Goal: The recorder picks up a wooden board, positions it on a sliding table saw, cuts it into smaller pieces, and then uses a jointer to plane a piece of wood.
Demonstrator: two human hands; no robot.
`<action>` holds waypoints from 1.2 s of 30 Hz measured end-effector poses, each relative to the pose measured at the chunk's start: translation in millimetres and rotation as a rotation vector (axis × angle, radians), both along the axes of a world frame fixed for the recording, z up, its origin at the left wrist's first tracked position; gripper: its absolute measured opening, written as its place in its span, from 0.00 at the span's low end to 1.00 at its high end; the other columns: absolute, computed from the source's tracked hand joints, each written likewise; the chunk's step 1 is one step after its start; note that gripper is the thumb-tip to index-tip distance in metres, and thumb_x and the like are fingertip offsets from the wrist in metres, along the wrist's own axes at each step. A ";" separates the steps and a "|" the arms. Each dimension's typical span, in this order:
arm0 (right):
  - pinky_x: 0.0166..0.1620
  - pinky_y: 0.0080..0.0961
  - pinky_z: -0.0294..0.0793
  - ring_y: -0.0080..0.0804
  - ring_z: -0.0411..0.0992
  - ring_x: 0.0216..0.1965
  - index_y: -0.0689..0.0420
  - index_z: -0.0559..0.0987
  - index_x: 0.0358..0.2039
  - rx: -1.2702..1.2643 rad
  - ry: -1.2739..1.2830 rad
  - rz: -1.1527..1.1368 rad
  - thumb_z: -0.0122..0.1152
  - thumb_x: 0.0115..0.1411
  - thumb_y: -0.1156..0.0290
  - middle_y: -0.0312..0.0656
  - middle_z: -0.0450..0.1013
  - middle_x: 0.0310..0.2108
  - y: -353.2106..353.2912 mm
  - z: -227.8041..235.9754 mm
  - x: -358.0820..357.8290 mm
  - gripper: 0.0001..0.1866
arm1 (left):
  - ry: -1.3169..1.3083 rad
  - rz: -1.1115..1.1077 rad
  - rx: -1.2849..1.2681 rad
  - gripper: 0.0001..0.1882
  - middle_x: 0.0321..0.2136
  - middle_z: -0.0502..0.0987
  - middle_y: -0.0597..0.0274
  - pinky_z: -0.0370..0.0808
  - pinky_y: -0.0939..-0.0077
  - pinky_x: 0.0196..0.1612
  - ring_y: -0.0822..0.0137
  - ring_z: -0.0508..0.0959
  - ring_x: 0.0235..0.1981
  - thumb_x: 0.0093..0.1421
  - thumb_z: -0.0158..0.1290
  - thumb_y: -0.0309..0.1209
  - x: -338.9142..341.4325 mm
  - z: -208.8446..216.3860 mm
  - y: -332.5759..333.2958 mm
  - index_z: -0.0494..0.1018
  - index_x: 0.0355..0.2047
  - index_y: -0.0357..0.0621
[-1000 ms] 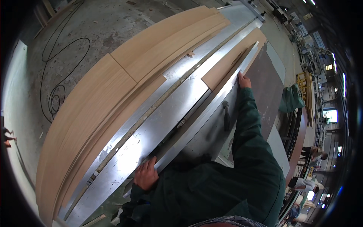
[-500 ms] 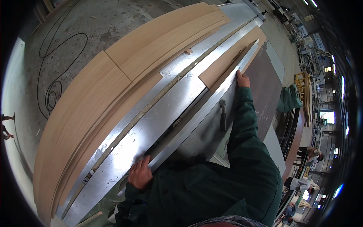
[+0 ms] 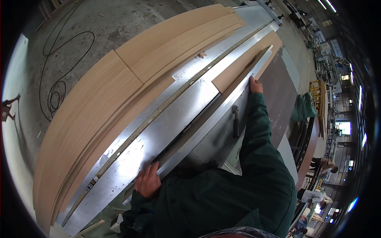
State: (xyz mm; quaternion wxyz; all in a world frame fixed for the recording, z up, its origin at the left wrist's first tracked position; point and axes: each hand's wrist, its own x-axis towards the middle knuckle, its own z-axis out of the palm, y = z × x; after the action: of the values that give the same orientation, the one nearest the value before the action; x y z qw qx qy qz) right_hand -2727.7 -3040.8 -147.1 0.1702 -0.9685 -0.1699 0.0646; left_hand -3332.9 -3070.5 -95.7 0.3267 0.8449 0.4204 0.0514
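A long, straight silvery metal bar [image 3: 214, 115] runs diagonally in front of me, from my body toward the far right. My right hand [image 3: 256, 85] grips its outer edge near the far end, arm stretched out. At the near end my left hand [image 3: 147, 181] is closed at the bar's edge, its fingertips bent over and partly hidden. A flat wooden board [image 3: 232, 75] lies under the bar's far part, on the shiny metal machine table [image 3: 180, 109]. A hammer [image 3: 236, 122] with a dark handle rests just right of the bar.
Long stacked wooden panels [image 3: 101, 85] cover the table's left side, beyond a narrow rail [image 3: 158, 111]. A dark brown board [image 3: 274, 93] lies at the right. Black cable [image 3: 55, 95] coils on the floor at left. Several people work far off at lower right.
The scene has shifted slightly in view. Both hands keep their places on the bar, and the bar and hammer show no clear movement. A dark figure at the far left edge appears higher.
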 end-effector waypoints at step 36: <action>0.57 0.34 0.51 0.43 0.53 0.58 0.58 0.64 0.52 0.183 -0.387 0.464 0.48 0.56 0.57 0.50 0.57 0.55 -43.4 -13.3 -61.3 0.26 | -0.011 0.015 0.011 0.24 0.37 0.72 0.55 0.69 0.65 0.39 0.55 0.73 0.37 0.43 0.51 0.24 4.7 6.8 2.6 0.65 0.44 0.42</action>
State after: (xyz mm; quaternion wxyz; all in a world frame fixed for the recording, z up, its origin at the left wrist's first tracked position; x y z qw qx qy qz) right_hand -2789.0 -3084.1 -160.4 0.2021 -0.8788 -0.4207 -0.0994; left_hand -3328.2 -3067.9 -88.9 0.3241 0.8432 0.4246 0.0610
